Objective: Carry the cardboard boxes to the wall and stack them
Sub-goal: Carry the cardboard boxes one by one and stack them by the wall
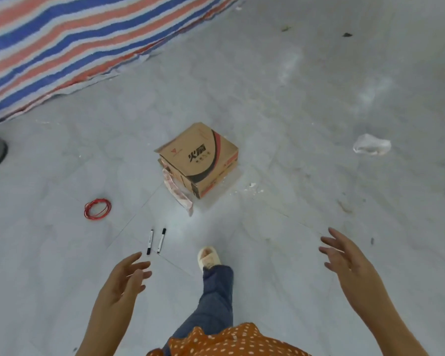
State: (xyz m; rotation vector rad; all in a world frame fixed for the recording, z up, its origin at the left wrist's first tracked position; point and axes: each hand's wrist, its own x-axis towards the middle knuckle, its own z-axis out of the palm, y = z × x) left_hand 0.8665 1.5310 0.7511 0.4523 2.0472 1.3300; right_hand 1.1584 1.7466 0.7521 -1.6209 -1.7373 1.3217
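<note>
Reaching forward, we held our left hand [125, 280] and right hand [344, 255] empty, fingers spread, with the cardboard box [198, 159] well ahead on the floor [293, 111] between them.

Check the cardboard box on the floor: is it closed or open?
Not fully closed. The cardboard box has its top flap lifted along the left edge, and pinkish wrapping spills out below. Contents cannot be seen.

The cardboard box [199, 160] is matt brown corrugated board, printed black and red, with crumpled pinkish plastic wrap [180, 195] at its base. The floor [293, 111] is pale, smooth, faintly glossy tile, dusty. The striped tarpaulin [62, 47] looks woven plastic.
</note>
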